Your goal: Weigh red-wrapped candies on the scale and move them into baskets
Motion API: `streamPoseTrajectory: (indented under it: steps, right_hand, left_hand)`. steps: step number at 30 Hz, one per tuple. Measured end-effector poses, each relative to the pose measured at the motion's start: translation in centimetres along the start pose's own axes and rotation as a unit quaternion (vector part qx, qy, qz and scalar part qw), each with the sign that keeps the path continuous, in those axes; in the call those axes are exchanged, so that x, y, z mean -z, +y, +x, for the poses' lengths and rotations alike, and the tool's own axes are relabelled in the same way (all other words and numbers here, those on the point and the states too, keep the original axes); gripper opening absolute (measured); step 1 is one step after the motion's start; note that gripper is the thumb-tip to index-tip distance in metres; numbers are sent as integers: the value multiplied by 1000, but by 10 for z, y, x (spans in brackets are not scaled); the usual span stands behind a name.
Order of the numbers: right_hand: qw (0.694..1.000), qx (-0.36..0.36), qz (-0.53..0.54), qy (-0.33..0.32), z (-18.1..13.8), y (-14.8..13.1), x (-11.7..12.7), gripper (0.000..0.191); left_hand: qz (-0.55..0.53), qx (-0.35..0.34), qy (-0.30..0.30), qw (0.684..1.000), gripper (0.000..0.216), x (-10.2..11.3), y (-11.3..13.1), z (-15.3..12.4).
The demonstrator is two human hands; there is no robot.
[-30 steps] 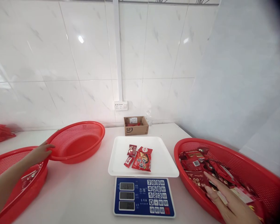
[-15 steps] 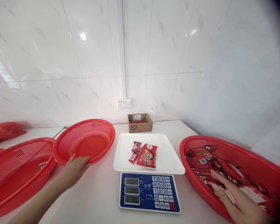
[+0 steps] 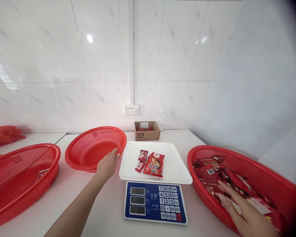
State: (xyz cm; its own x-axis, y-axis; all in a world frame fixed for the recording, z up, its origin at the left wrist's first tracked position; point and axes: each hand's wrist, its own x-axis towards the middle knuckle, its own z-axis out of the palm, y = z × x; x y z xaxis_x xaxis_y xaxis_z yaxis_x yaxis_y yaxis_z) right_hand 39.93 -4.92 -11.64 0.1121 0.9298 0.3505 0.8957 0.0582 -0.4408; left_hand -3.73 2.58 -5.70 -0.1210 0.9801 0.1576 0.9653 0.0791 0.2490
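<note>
My left hand [image 3: 107, 165] rests on the near right rim of an empty red mesh basket [image 3: 88, 148], fingers curled over the edge. My right hand [image 3: 239, 205] lies flat with fingers stretched out on red snack packets [image 3: 212, 172] inside a big red basket [image 3: 261, 179] at the right. Between them stands a blue digital scale [image 3: 155, 202] with a white tray [image 3: 175, 168] holding several red snack packets [image 3: 151, 162].
Another large red basket [image 3: 12, 184] with a packet inside sits at the left. A small cardboard box [image 3: 147, 130] stands against the tiled wall below a wall socket [image 3: 132, 109]. Red bags [image 3: 3, 134] lie at the far left.
My left hand slid along the empty basket's rim from its left side to its right side, and the basket shifted right, close to the scale tray. My right hand stayed in the right basket.
</note>
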Motion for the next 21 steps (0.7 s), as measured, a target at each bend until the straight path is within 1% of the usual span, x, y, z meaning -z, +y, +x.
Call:
streamPoseTrajectory:
  steps: [2, 4, 5, 7, 9, 10, 12, 15, 18, 21]
  right_hand:
    - [1000, 2, 4, -2, 0, -4, 2, 53]
    - [1000, 8, 6, -1, 0, -8, 4, 53]
    - [1000, 8, 5, -3, 0, -10, 5, 53]
    - [1000, 4, 3, -8, 0, -13, 7, 53]
    - [1000, -6, 4, -15, -1, -16, 9, 54]
    - [1000, -12, 6, -18, -1, -18, 10, 54]
    - [999, -25, 6, -24, -2, -19, 13, 54]
    - [999, -35, -4, -28, -2, -20, 15, 55]
    - [999, -29, -13, -24, -1, -20, 16, 55]
    - [999, -23, -15, -29, -1, -20, 16, 54]
  left_hand:
    - [-12, -29, 19, 999, 50, 0, 15, -3]
    - [-23, -97, 9, 995, 50, -2, 33, -7]
    - [-28, -136, -15, 990, 50, -4, 42, -9]
    - [-41, -201, -89, 975, 54, -9, 58, -13]
    - [-51, -233, -156, 959, 59, -13, 69, -14]
    - [-54, -240, -176, 953, 60, -14, 73, -13]
    - [-54, -245, -193, 949, 60, -12, 77, -10]
    - [-51, -236, -180, 954, 59, -4, 78, -4]
    - [-50, -219, -171, 959, 46, 6, 74, -1]
    - [-48, -211, -169, 962, 32, 10, 71, -2]
